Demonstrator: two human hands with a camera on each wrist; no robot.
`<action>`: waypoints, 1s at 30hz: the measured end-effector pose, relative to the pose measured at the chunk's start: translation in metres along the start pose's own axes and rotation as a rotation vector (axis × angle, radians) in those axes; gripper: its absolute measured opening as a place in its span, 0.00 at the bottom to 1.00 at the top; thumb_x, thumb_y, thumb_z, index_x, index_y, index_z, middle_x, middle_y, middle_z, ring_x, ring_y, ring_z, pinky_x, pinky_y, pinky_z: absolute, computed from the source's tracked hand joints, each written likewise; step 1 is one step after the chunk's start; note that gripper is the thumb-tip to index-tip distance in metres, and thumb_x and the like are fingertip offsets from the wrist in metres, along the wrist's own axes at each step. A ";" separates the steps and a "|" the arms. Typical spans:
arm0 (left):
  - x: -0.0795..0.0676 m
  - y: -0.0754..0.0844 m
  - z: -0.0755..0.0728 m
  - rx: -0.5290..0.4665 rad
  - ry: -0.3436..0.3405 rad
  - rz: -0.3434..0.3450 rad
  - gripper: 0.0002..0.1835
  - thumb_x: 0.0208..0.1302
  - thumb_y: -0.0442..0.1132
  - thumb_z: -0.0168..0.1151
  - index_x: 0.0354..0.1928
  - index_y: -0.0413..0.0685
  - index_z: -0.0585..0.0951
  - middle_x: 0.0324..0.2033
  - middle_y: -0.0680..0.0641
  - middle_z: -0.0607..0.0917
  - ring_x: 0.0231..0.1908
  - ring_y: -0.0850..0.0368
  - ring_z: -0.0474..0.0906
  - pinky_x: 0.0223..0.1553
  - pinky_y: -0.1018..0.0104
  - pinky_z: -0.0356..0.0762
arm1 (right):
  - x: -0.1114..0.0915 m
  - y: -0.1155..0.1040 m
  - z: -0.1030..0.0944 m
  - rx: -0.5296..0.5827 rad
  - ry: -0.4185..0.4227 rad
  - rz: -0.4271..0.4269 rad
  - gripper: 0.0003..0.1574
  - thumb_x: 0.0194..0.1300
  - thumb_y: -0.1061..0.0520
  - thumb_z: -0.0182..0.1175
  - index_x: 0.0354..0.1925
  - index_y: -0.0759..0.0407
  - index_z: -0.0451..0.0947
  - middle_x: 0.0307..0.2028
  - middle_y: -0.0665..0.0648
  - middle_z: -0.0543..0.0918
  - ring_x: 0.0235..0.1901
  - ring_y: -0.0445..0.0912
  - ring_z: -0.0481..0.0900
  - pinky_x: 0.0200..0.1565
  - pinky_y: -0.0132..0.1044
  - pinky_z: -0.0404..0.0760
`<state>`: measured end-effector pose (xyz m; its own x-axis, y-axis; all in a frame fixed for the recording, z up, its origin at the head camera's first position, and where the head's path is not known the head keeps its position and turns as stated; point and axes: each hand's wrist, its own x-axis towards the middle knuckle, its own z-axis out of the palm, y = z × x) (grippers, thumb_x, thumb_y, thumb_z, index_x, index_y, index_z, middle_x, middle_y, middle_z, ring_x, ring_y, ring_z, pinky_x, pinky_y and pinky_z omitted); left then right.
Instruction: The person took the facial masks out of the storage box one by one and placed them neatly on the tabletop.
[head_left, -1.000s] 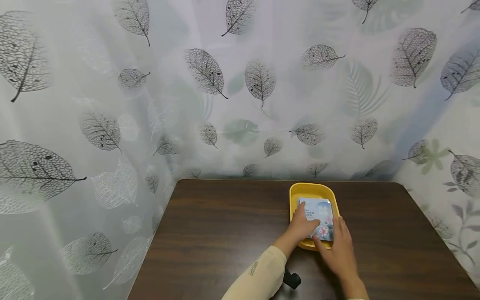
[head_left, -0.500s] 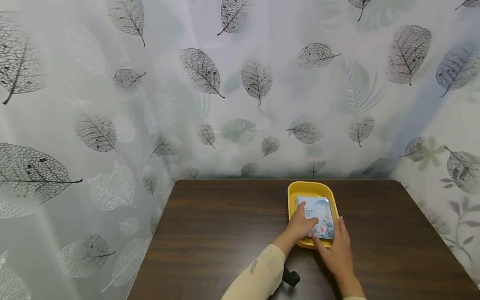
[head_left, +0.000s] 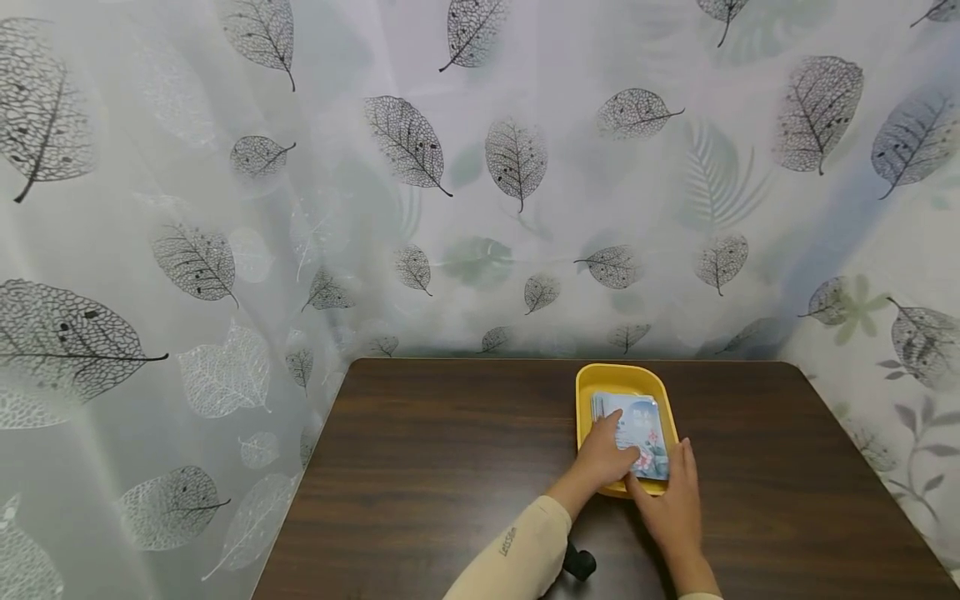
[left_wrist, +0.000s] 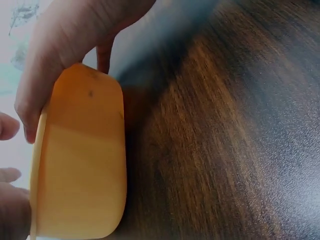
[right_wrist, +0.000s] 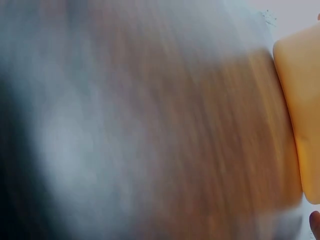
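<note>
A yellow plastic tray (head_left: 587, 379) lies on the table near its far edge, right of centre, in the head view. In it sits a stack of flat light-blue packets (head_left: 641, 417) with pink flowers printed on top. My left hand (head_left: 600, 454) reaches over the tray's left wall, its index finger and thumb spread across the top packet. At the near right corner, my right hand (head_left: 672, 500) grips the tray, fingers along the right wall and thumb at the near rim. In the left wrist view the tray's outer wall (left_wrist: 85, 165) fills the space below the left hand.
The dark wood-grain table (head_left: 450, 467) has its far edge against a leaf-print curtain (head_left: 465, 208). A small black rounded object (head_left: 579, 562) shows beside the left sleeve (head_left: 517, 550). The right wrist view is blurred, with the tray at its right edge.
My left index finger has shifted a little right and nearer over the top packet, uncovering more of the stack's left edge. The right hand keeps its place at the tray.
</note>
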<state>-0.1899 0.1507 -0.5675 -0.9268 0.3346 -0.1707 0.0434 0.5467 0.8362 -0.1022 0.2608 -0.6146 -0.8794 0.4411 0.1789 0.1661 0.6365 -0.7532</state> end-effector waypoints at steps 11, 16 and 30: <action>-0.005 -0.001 0.000 -0.097 0.060 0.053 0.30 0.62 0.45 0.67 0.68 0.60 0.76 0.68 0.53 0.76 0.67 0.57 0.73 0.68 0.57 0.73 | -0.003 0.003 0.006 0.106 0.107 0.029 0.67 0.53 0.49 0.76 0.78 0.71 0.50 0.74 0.75 0.59 0.72 0.71 0.59 0.69 0.70 0.60; -0.008 -0.003 0.002 -0.067 0.063 0.086 0.29 0.61 0.45 0.68 0.66 0.60 0.77 0.72 0.52 0.72 0.73 0.55 0.68 0.72 0.57 0.69 | -0.004 0.007 0.009 0.117 0.145 0.019 0.66 0.50 0.52 0.76 0.78 0.68 0.54 0.74 0.73 0.62 0.71 0.70 0.61 0.69 0.69 0.62; 0.004 -0.006 -0.002 -0.149 0.013 0.115 0.32 0.56 0.37 0.74 0.66 0.56 0.79 0.70 0.53 0.75 0.63 0.62 0.75 0.59 0.70 0.77 | 0.000 0.015 0.013 0.164 0.158 -0.024 0.66 0.52 0.52 0.76 0.79 0.64 0.53 0.77 0.69 0.58 0.75 0.69 0.58 0.71 0.70 0.58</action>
<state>-0.1945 0.1471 -0.5726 -0.9237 0.3778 -0.0632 0.0948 0.3853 0.9179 -0.1056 0.2619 -0.6340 -0.7996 0.5285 0.2851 0.0595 0.5421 -0.8382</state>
